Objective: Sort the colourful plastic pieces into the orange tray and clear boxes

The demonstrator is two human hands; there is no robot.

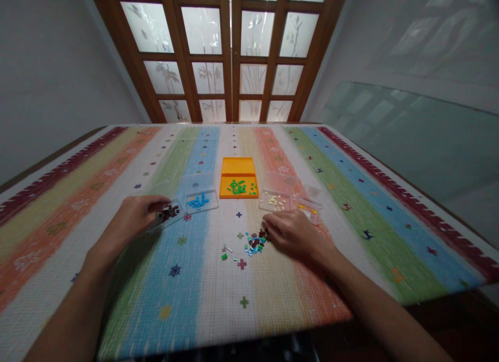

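Observation:
My left hand (134, 216) rests on the striped cloth, its curled fingertips at a clear box of dark red pieces (168, 213). My right hand (292, 231) lies knuckles up with its fingers bent, their tips touching the right edge of a small heap of mixed tiny bricks (254, 243). Whether those fingertips pinch a piece is hidden. A few stray green and white pieces (226, 251) lie left of the heap.
A row of small boxes stands beyond the hands: clear with blue pieces (199, 199), orange with green pieces (238, 186), clear with pale yellow pieces (275, 200), clear with yellow-orange pieces (309, 209). The striped cloth (351, 232) covers the table; wooden glazed doors stand behind.

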